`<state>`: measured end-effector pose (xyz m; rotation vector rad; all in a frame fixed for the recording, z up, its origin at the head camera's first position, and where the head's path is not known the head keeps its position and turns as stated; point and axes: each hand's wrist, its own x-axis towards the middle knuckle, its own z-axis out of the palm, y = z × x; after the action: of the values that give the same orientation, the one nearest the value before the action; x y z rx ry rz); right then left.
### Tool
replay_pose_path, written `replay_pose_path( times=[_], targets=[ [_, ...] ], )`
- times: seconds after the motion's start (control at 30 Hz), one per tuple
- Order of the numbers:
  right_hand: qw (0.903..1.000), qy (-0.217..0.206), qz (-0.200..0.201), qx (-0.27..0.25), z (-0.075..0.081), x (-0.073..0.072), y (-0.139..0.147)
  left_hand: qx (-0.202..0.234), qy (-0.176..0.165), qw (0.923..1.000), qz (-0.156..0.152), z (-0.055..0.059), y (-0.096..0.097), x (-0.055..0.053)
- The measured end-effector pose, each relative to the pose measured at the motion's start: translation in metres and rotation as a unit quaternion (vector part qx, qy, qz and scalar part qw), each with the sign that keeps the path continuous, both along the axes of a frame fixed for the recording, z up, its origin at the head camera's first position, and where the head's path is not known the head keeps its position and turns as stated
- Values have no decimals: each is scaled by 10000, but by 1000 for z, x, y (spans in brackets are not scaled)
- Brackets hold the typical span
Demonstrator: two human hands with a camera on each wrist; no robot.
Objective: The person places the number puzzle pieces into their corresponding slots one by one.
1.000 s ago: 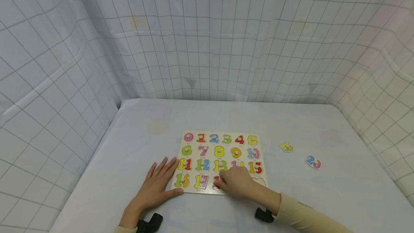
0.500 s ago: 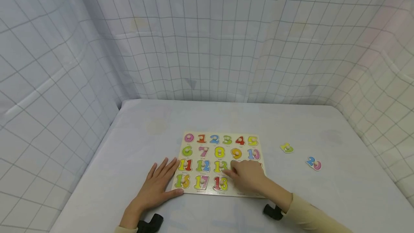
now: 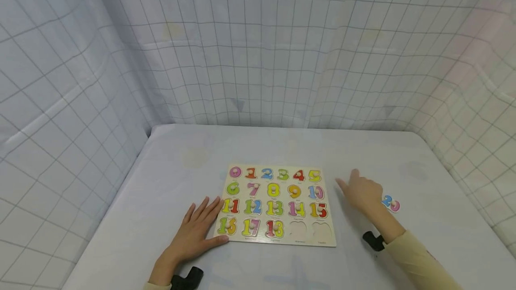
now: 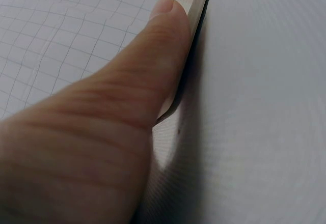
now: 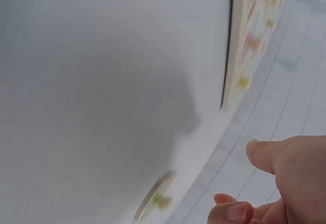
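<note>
A cream wooden number puzzle board (image 3: pixel 264 218) lies on the white table, with knobbed number pieces filling its rows. At its bottom right two recesses (image 3: pixel 298 229) are bare. My left hand (image 3: pixel 197 232) rests flat on the board's left edge, fingers spread, thumb (image 4: pixel 165 35) along the near edge. To the right of the board my right hand (image 3: pixel 363 194) hovers, thumb and index finger apart, holding nothing. Under it, in the right wrist view, lies a puzzle piece with a yellowish knob (image 5: pixel 162 201); the hand hides it in the head view.
A blue-and-pink number 20 piece (image 3: pixel 391 203) lies just right of my right hand. Black wrist mounts sit at the left wrist (image 3: pixel 187 279) and right wrist (image 3: pixel 373 240). White grid-patterned curtains (image 3: pixel 274 57) surround the table on the back and sides.
My right hand has left the board's lower part and moved right, over the loose green-and-yellow piece, its thumb and index finger spreading. My left hand stays in place.
</note>
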<state>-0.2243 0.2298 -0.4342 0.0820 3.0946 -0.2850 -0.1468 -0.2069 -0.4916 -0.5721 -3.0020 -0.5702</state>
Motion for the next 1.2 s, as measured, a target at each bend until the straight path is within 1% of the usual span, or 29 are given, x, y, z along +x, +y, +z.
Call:
replay_pose_path(
  times=[0.07, 0.17, 0.33, 0.57, 0.77, 0.97, 1.1, 1.2],
  targets=[
    [9999, -21, -168, 16, 0, -2, 11, 27, -15, 10000, 0, 0, 0, 1],
    [9992, -187, -355, 24, -2, -5, 24, 48, -12, 10000, -2, 0, 1, 1],
    [9980, -431, -467, -8, -4, -7, 36, 57, 31, 10000, -4, 2, 2, 1],
    [9983, -509, -277, -36, -6, -7, 45, 127, 117, 9998, -44, 2, 3, 3],
    [9987, -483, -129, -23, -13, -12, 48, 183, 168, 9997, -64, 3, 2, 3],
    [9988, -455, 165, -117, -14, -16, 49, 162, 215, 9996, -57, 3, 2, 3],
    [9979, -480, 316, -289, -16, -18, 51, 99, 96, 9999, -31, 4, 2, 3],
    [9971, -473, 341, -486, -17, -18, 52, 51, -24, 10000, -27, 4, 2, 3]
  ],
)
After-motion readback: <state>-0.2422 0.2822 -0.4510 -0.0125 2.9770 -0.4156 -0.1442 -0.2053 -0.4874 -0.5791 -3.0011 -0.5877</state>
